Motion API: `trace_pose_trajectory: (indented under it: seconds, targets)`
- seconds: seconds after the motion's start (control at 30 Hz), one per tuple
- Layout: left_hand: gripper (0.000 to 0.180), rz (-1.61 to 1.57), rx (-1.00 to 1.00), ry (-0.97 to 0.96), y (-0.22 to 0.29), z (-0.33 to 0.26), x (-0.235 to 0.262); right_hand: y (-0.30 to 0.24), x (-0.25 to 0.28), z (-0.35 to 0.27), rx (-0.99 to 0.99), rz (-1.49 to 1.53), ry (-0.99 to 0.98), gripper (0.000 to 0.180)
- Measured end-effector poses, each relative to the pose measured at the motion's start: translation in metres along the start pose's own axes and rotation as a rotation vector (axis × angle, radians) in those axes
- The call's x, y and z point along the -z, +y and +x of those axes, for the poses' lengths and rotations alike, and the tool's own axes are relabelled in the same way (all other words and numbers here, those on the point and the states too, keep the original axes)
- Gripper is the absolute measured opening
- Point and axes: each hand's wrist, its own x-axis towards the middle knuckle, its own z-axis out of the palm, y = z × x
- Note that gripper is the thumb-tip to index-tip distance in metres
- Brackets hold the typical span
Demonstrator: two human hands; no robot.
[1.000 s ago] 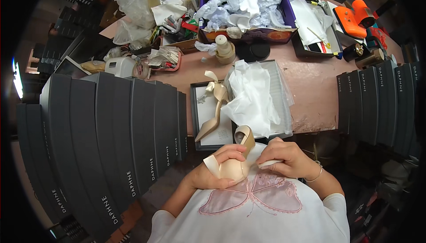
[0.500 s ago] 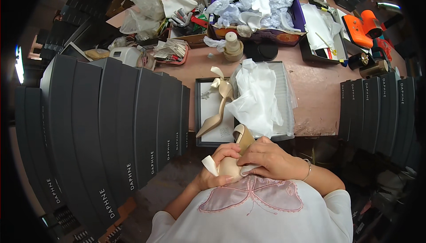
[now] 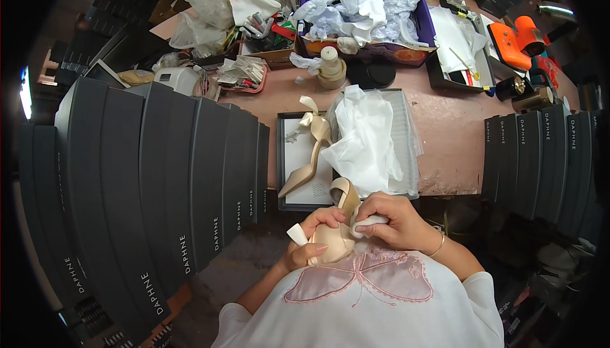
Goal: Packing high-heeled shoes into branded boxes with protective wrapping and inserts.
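Your left hand (image 3: 312, 241) cups a beige high-heeled shoe (image 3: 335, 234) close to your chest, fingers wrapped around its body. Your right hand (image 3: 389, 221) sits just beside it, fingers pinching a wad of white paper (image 3: 368, 224) against the shoe's opening. Just ahead, an open shoe box (image 3: 284, 157) on the pink counter (image 3: 451, 138) holds the matching shoe (image 3: 310, 157) and crumpled tissue paper (image 3: 365, 138). Stacks of dark boxes (image 3: 159, 176) stand at your left.

Rows of dark shoe boxes (image 3: 171, 176) standing on end at left, more (image 3: 540, 157) at right. Open box (image 3: 287, 157) on the pink bench (image 3: 451, 132), holding a beige heeled shoe (image 3: 308, 164) and white tissue paper (image 3: 365, 141). Orange tool (image 3: 518, 40) far right.
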Motion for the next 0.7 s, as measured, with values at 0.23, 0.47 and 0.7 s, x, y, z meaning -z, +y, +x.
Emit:
trace_pose_trajectory:
  seconds: [0.23, 0.47, 0.7]
  targets:
    - [0.041, -0.023, 0.011, 0.071, 0.002, -0.003, 0.008, 0.005, 0.006, -0.006, 0.143, -0.153, -0.074, 0.02]
    - [0.039, -0.026, 0.021, 0.081, 0.002, -0.004, 0.005, -0.001, -0.01, 0.003, 0.234, -0.26, -0.232, 0.026]
    - [0.035, -0.081, 0.029, 0.127, -0.003, -0.006, -0.001, 0.001, -0.018, 0.0, 0.22, -0.283, -0.19, 0.027]
